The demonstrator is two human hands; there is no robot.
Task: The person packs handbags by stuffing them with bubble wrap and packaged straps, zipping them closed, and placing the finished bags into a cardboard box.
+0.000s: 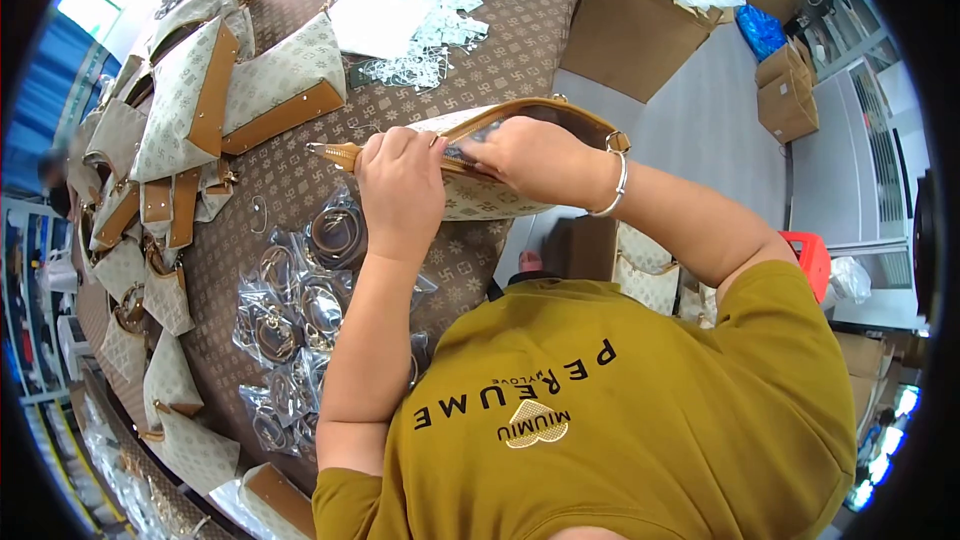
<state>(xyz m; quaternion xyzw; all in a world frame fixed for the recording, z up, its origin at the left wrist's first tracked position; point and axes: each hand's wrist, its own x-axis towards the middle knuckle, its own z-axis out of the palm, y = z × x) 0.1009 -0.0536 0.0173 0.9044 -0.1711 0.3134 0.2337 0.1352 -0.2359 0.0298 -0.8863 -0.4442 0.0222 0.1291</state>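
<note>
A cream patterned handbag [490,208] with tan trim is held up at the table edge, its zipped top spread apart. My left hand [400,168] is closed around the top edge at the bag's left end, where a tan tab with a metal tip [330,152] sticks out past the fingers. Wearing a silver bangle, my right hand [545,160] reaches into the opening. Its fingers are bent together near the zip, beside a blurred grey-blue patch; what they pinch I cannot make out. A metal ring [618,142] sits at the bag's right end.
Several similar handbags [180,105] are piled along the table's left side. Coiled straps in clear plastic bags [320,305] lie near my left forearm. White tags [440,30] and a white sheet [375,22] lie at the back. Cardboard boxes [640,30] and a red stool [806,262] stand to the right.
</note>
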